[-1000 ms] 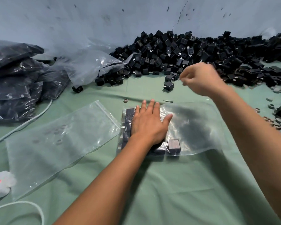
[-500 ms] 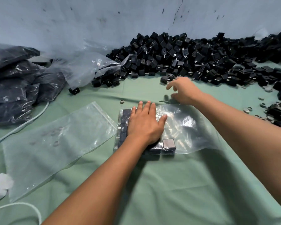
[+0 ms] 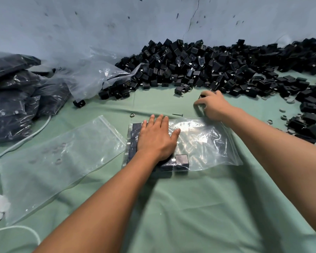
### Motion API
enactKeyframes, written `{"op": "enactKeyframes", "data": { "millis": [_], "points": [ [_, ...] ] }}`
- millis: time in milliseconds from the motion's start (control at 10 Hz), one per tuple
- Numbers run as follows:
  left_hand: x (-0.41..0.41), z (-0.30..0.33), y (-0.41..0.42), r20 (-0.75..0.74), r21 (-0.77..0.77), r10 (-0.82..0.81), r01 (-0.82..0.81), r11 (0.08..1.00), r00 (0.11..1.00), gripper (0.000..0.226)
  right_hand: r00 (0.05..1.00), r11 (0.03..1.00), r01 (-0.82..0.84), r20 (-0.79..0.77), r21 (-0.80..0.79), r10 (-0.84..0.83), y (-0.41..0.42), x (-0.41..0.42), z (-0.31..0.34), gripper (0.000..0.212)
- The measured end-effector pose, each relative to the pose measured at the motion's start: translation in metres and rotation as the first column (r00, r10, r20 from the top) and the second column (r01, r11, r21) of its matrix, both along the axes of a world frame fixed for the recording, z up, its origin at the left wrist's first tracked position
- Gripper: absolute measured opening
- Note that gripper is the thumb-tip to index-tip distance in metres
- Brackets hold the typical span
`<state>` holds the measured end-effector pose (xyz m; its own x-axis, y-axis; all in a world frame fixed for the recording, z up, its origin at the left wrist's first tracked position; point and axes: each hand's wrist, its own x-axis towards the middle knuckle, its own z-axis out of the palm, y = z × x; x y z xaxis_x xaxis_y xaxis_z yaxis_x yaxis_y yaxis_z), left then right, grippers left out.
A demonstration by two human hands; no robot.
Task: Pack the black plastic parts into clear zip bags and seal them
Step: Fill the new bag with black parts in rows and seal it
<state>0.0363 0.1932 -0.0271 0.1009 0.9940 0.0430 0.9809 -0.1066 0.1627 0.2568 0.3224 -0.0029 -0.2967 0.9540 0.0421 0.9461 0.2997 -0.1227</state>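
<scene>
Head view: left hand (image 3: 156,138) lies flat, fingers (image 3: 160,121) straight, pressing the clear zip bag (image 3: 204,141) of black parts (image 3: 181,159) onto the green counter (image 3: 199,207). Right hand (image 3: 212,105) reaches beyond the bag, fingers curled round a loose black part (image 3: 202,96) beside the heap (image 3: 217,68).

Clear zip bag (image 3: 204,143) flat on cloth, black parts (image 3: 181,159) packed inside (left end); loose pile (image 3: 199,66) behind.

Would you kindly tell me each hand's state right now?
Left hand: open, flat on the clear zip bag.
Right hand: fingers gripping a black plastic part.
</scene>
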Motion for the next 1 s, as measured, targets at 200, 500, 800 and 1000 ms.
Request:
{"op": "enactKeyframes", "data": {
  "millis": [200,500,800,1000],
  "points": [
    [0.000,0.000,-0.001,0.004,0.000,0.000,0.000,1.000,1.000,0.076,0.995,0.993,0.065,-0.071,-0.095,-0.072,-0.003,0.016,0.007,0.033],
    [0.000,0.000,-0.001,-0.001,0.004,-0.004,0.004,1.000,1.000,0.076,0.817,0.943,0.260,-0.474,-0.208,-0.330,-0.078,0.077,0.004,0.011],
    [0.000,0.003,-0.002,0.005,-0.001,0.002,-0.002,1.000,1.000,0.074,0.772,0.948,-0.108,-0.627,-0.299,-0.109,-0.130,0.063,0.009,0.051],
    [0.000,0.008,-0.001,-0.004,-0.020,0.002,-0.002,1.000,1.000,0.072,0.671,0.889,-0.297,-0.738,-0.348,-0.065,-0.129,0.052,0.001,0.030]
  ]
}}
